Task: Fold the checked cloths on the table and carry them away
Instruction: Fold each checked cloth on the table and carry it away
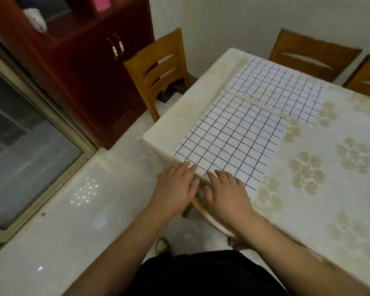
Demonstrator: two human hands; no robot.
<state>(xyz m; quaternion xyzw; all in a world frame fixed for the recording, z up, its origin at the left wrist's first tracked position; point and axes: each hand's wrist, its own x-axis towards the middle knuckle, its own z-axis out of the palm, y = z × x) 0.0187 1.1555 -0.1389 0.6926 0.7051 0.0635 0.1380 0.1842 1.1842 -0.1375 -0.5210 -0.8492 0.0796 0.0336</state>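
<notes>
Reaching for near cloth (233, 135) at desk (329, 189) edge, 7 o'clock: left hand (175, 189) and right hand (226, 191) flat, empty. Risk: tablecloth (slippery) drags along; far cloth (282, 90) at 12.

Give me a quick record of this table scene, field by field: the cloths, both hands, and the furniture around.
near cloth: checked, flat, at the table's near corner
far cloth: checked, flat, just beyond it
left hand: fingers straight, at the table edge
right hand: fingers straight, on the near cloth's edge
table: pale floral cover
chairs: wooden, drawn up to the table
cabinet: dark red, behind
</notes>
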